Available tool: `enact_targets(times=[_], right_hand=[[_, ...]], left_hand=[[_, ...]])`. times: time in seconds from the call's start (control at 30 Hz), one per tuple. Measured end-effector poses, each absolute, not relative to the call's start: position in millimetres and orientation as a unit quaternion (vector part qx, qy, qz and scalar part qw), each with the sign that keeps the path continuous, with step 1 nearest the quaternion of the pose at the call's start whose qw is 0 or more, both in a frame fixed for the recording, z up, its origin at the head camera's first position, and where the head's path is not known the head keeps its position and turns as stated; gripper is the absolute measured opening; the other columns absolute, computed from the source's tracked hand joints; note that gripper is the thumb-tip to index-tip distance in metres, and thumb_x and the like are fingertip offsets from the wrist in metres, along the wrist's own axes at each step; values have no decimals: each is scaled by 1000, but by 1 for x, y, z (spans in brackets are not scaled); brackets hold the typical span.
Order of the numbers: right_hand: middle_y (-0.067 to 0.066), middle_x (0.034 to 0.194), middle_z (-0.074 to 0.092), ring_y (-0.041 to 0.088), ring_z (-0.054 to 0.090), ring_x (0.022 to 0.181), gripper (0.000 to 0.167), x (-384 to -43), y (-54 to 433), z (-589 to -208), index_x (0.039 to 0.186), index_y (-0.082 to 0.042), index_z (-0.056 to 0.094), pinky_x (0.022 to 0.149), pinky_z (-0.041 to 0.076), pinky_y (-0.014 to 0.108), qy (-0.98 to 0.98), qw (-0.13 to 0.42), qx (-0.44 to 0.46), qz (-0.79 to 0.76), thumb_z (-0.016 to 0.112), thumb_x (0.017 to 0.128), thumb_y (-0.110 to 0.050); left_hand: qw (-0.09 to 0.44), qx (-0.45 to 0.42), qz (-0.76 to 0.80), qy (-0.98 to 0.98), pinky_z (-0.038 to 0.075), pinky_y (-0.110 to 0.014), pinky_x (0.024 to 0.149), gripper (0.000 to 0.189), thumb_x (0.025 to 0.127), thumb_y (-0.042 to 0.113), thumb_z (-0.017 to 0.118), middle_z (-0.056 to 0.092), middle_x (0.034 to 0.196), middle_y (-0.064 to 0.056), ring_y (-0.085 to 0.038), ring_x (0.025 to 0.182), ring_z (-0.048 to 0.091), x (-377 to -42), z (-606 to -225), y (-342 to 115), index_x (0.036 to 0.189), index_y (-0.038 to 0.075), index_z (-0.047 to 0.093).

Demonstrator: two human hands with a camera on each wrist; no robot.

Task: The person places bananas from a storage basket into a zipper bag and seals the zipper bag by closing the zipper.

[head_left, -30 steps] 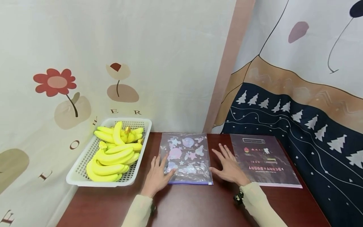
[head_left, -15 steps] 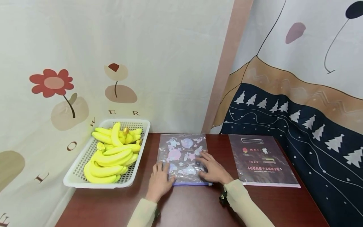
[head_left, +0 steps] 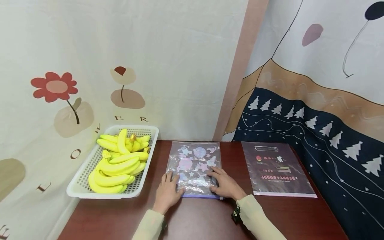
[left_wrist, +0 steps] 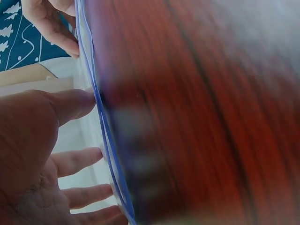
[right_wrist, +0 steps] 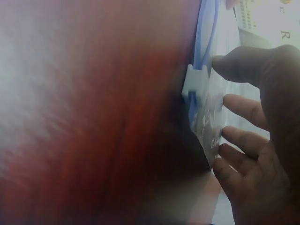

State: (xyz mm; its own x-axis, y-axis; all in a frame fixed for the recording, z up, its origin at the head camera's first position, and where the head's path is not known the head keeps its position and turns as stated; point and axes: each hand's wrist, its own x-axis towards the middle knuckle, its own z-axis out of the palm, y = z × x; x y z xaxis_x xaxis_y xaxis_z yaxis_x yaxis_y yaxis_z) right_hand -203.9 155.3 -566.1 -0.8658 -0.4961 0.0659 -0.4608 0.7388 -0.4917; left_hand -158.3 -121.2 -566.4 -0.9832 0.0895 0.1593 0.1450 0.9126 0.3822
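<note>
A clear zip bag (head_left: 192, 173) printed with pastel planets, stars and animals lies flat on the table. Its purple-blue zip edge faces me, with a white slider (right_wrist: 194, 84) at the right end. My left hand (head_left: 168, 194) rests at the bag's lower left, fingertips touching its surface. On the right side, my right hand (head_left: 225, 184) touches the bag with spread, slightly bent fingers. In the left wrist view the left thumb and fingertips meet the bag just behind the blue zip (left_wrist: 101, 117). Neither hand grips anything.
A white plastic basket (head_left: 76, 186) of several yellow bananas (head_left: 120, 168) stands to the left. Another zip bag (head_left: 277, 170), dark-printed with a pale zip edge, lies at the right. Printed cloth (head_left: 186, 83) hangs behind the brown table (head_left: 192, 220).
My right hand has come left from between the two bags onto the printed bag's right side. My left hand has shifted slightly right and nearer. The printed bag has turned slightly.
</note>
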Motion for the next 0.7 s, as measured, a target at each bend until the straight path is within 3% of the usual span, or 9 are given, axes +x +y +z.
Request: enact_targets(times=[0.4,0.7], right_hand=[[12,161,43,36,41,149,57,-184,152,-567,142,-16,61,112,46,56,942,18,-236,-237,77,89,-30],[17,155,49,36,48,142,57,-165,146,-568,137,-13,64,106,51,52,949,-28,-228,-218,80,86,-33]], left_hand=[[5,-75,-213,-974,54,-65,95,65,85,36,82,44,156,-22,-43,146,38,-167,-560,-132,140,9,62],[-29,-81,-226,-970,50,-64,103,66,83,30,83,41,159,-21,-43,148,35,-172,-553,-135,142,8,60]])
